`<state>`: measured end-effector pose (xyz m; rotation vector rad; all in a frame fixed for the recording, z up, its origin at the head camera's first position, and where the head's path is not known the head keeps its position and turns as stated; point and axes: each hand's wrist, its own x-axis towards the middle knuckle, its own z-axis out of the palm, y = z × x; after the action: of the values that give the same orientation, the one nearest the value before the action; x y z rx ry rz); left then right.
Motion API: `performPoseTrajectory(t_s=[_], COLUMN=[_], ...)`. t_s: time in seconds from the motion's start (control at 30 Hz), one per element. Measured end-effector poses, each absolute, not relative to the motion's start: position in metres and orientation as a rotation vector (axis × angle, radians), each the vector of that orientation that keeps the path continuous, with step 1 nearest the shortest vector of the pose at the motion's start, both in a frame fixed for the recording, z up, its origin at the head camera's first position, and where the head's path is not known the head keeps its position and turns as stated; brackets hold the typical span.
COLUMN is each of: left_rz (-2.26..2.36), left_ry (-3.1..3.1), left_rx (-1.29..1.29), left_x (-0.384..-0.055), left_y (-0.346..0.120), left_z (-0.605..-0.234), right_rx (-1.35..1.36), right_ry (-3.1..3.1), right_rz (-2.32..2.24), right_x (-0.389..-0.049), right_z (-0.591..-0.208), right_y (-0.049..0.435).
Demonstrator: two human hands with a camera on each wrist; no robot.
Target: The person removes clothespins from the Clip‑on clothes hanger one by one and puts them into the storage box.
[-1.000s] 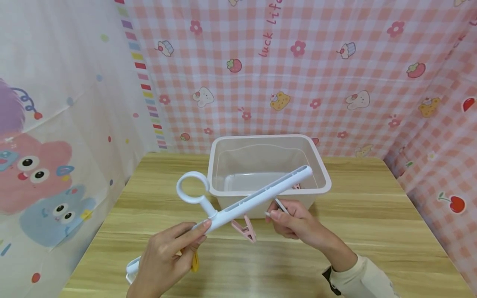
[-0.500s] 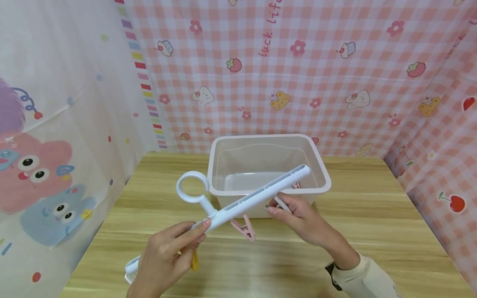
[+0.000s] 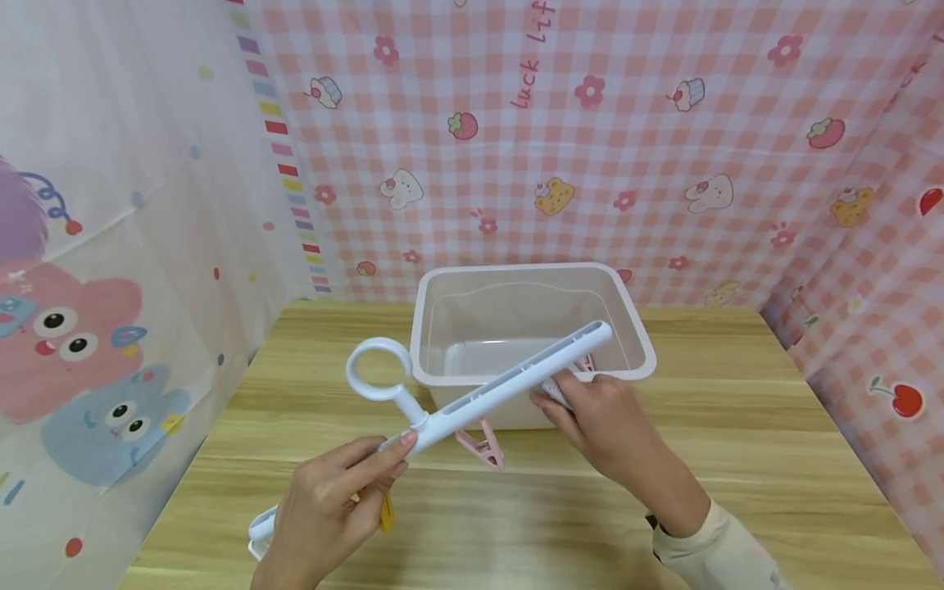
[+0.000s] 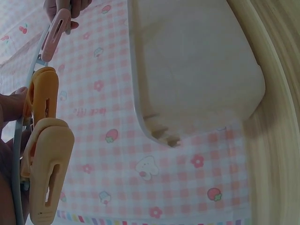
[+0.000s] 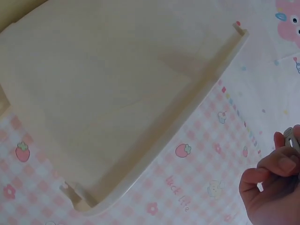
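A pale blue clip hanger with an open ring hook slants up to the right, gripped near its middle by my left hand. Pink clothespins hang from its right part, one below the bar and one near the end. A yellow clothespin shows beside my left fingers. The left wrist view has an orange clothespin and a peach clothespin along the bar. My right hand pinches a grey clothespin against the bar's underside; whether it is clipped on cannot be told.
A beige plastic bin stands just behind the hanger, its near rim partly covered by the bar. Wooden table surrounds it. Patterned cloth hangs at the back and both sides.
My right hand has moved up, bringing the grey clothespin from below the bar to its underside, and its back has turned toward the head view. Left hand and hanger stay nearly still.
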<state>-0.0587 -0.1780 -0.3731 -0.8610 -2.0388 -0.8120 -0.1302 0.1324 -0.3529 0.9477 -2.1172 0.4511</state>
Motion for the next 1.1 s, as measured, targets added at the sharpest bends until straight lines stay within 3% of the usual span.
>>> performPoseTrajectory(t_s=[0.4,1.1], left_rz=[-0.783,-0.781], left_ry=[-2.030,-1.993], left_rx=[-0.845,-0.856], left_x=[-0.058,-0.058], left_y=[-0.179,-0.181], left_z=[-0.373,-0.375], right_rx=[0.921,1.208], right_ry=[-2.126,-2.332], right_rz=[0.398,1.395], right_x=[-0.128,-0.119], right_z=[-0.352,-0.355], right_y=[0.132,0.131])
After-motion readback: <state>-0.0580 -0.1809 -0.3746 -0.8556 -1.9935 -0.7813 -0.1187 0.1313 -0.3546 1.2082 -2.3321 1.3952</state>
